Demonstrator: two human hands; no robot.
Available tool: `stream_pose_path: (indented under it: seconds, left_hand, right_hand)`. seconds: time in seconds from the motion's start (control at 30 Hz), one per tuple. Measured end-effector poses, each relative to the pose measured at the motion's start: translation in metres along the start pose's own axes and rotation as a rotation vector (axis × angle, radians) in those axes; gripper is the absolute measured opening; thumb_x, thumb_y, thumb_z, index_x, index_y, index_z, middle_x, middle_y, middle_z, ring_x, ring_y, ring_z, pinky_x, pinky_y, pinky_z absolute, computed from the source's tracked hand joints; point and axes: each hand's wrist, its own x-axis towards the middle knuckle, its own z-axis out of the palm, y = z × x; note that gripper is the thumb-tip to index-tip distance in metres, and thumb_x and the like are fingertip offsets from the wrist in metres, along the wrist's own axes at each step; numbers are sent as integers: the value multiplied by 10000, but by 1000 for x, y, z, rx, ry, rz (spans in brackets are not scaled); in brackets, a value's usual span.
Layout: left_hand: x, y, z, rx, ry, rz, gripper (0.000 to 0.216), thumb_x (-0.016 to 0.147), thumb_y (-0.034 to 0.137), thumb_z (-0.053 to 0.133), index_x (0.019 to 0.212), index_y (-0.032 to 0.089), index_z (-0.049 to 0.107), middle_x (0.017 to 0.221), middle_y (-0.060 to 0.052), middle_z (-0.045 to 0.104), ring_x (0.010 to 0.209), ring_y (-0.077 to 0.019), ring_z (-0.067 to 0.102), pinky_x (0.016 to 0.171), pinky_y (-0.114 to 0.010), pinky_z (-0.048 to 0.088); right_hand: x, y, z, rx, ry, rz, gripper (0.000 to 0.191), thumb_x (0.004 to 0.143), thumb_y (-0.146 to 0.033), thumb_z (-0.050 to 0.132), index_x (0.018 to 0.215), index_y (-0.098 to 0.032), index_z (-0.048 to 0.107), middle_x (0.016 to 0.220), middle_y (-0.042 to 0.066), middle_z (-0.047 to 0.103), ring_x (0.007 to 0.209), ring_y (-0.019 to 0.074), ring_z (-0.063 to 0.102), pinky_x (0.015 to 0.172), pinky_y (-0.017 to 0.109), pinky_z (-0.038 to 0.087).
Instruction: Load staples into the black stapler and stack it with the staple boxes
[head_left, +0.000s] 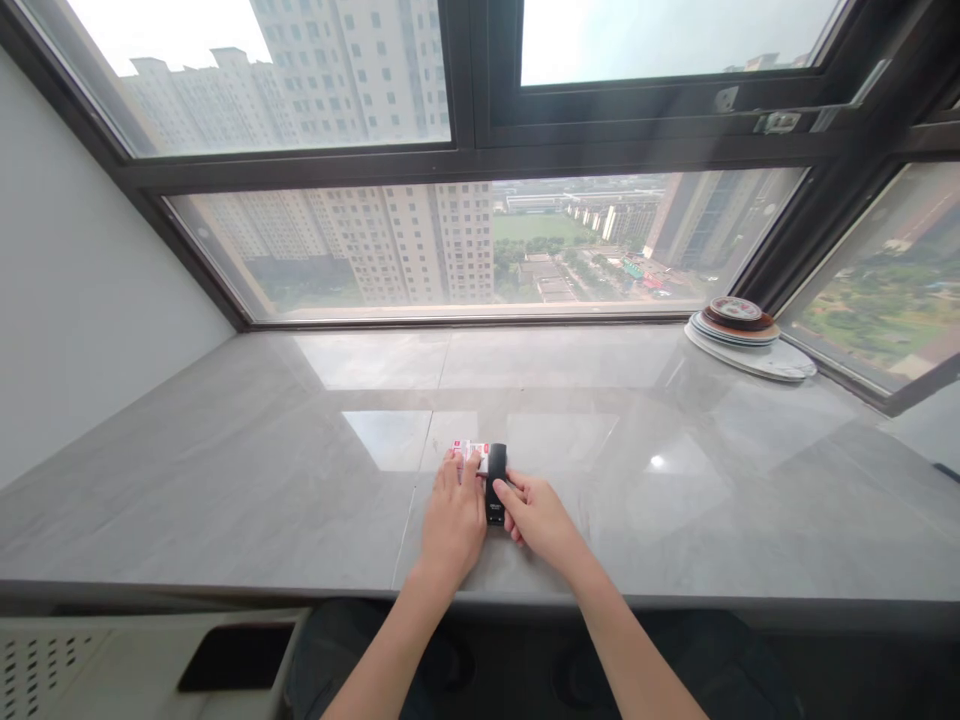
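A black stapler stands on the grey stone sill with its long side running away from me. My right hand grips it from the right, thumb on its upper face. Just left of the stapler lies a small red-and-white printed box or packet, mostly covered by fingers. My left hand holds this packet down from above, fingers bent over it and close to the stapler's left side. Whether the packet reaches into the stapler's mouth I cannot tell.
A stack of plates and round mats sits in the sill's far right corner. Dark-framed windows rise behind the sill. At lower left, below the front edge, is a pale perforated plastic piece.
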Motion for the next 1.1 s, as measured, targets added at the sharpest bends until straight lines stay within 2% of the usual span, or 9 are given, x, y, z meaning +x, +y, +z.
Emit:
stream_pose_path:
  seconds: [0.1, 0.27, 0.37, 0.47, 0.6, 0.77, 0.93, 1.1]
  left_hand:
    - [-5, -19, -13, 12, 21, -13, 433, 1072, 236, 339, 1499, 265, 401, 1443, -152, 492, 1491, -317, 352, 1163, -577, 374]
    - [-7, -74, -42, 24, 63, -61, 419, 1072, 258, 348, 1482, 267, 433, 1480, -136, 469, 1498, -303, 345, 1184, -554, 373]
    - [-6, -107, -58, 12, 62, -109, 401, 1075, 280, 341, 1456, 282, 468, 1447, -114, 495, 1479, -286, 382, 1188, -527, 384]
    - [-3, -127, -66, 0, 53, -127, 389, 1074, 302, 343, 1428, 283, 502, 1389, -105, 527, 1444, -280, 433, 1176, -507, 401]
    - [-1, -134, -67, -4, 56, -131, 387, 1074, 324, 357, 1424, 283, 515, 1373, -106, 542, 1418, -281, 465, 1156, -495, 422]
    - [-2, -132, -65, -2, 57, -139, 411, 1085, 339, 346, 1466, 288, 490, 1455, -104, 508, 1471, -266, 413, 1200, -492, 381]
    - [-1, -134, -66, 8, 61, -131, 419, 1088, 337, 345, 1479, 301, 492, 1497, -83, 495, 1493, -246, 392, 1224, -467, 357]
    - [0, -138, -65, 62, 62, -126, 420, 1088, 337, 350, 1477, 295, 504, 1494, -89, 522, 1474, -254, 415, 1223, -493, 335]
  right_hand:
    - [16, -4, 25, 37, -67, -44, 605, 990, -582, 500, 1433, -173, 555, 598, -40, 592, 460, 117, 531, 442, 220, 444]
    - [47, -12, 71, 140, -271, -109, 499, 1010, -462, 538, 1424, -185, 519, 706, -18, 639, 561, 123, 603, 546, 243, 536]
    - [65, -17, 100, 169, -318, -83, 460, 997, -411, 584, 1387, -178, 505, 720, -19, 643, 575, 129, 622, 567, 256, 560]
    - [76, -18, 119, 193, -340, -74, 476, 1010, -396, 571, 1423, -191, 452, 723, -18, 649, 576, 143, 638, 572, 279, 580]
    - [79, -13, 124, 165, -359, -103, 490, 1043, -427, 502, 1469, -205, 405, 730, -9, 658, 564, 146, 639, 560, 278, 581]
    - [81, -9, 124, 84, -334, -118, 510, 1056, -437, 457, 1502, -205, 373, 733, -10, 659, 540, 143, 630, 512, 259, 562]
    - [82, -12, 125, 70, -328, -106, 575, 1056, -419, 450, 1567, -199, 304, 734, -16, 656, 530, 139, 625, 496, 251, 555]
    - [79, -15, 123, 59, -315, -103, 585, 1051, -423, 457, 1575, -207, 310, 742, -11, 674, 516, 132, 611, 489, 236, 529]
